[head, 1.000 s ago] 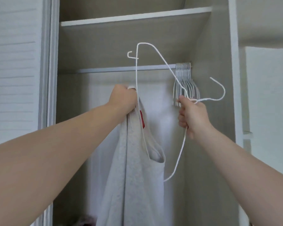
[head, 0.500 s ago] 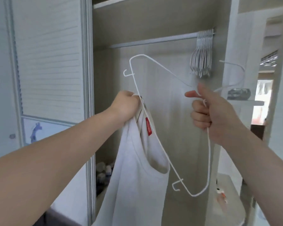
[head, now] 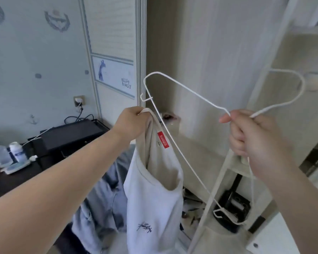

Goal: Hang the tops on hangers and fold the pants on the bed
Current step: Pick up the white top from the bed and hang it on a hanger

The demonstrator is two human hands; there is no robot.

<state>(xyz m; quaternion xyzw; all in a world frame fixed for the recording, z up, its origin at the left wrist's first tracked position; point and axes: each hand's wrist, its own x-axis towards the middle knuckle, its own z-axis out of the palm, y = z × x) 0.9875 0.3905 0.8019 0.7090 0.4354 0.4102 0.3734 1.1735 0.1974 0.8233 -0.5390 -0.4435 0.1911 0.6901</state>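
White sleeveless top (head: pixel 154 208), of soft knit fabric with a red label (head: pixel 163 140) sewn inside the neck and a small dark print low on the front, hung in the air before an open wardrobe. The left hand (head: pixel 132 121) held it up by one shoulder strap, fingers curled tight round the bunched strap. The rest of the garment dropped straight down, with the neck opening gaping toward the right.

The right hand (head: pixel 255 142) gripped a thin white wire hanger (head: pixel 264 111) at its neck, where the hook met the shoulders. Thumb and forefinger pinched the wire and the other fingers were curled round it. The hanger was tilted on its side, with the hook pointing up and right. One shoulder corner sat just above the left hand and the other was low near the wardrobe floor. Its long straight bar slanted down just beside the red label and across the edge of the neck opening; whether wire and fabric touched could not be told.

Behind and below the top lay a crumpled blue denim garment (head: pixel 103 198). Farther left stood a dark table (head: pixel 17 178) bearing a black box (head: pixel 72 134) and a white bottle (head: pixel 17 151). A louvred wardrobe door (head: pixel 114 33) with a blue giraffe picture (head: pixel 101 70) stood behind the left hand.
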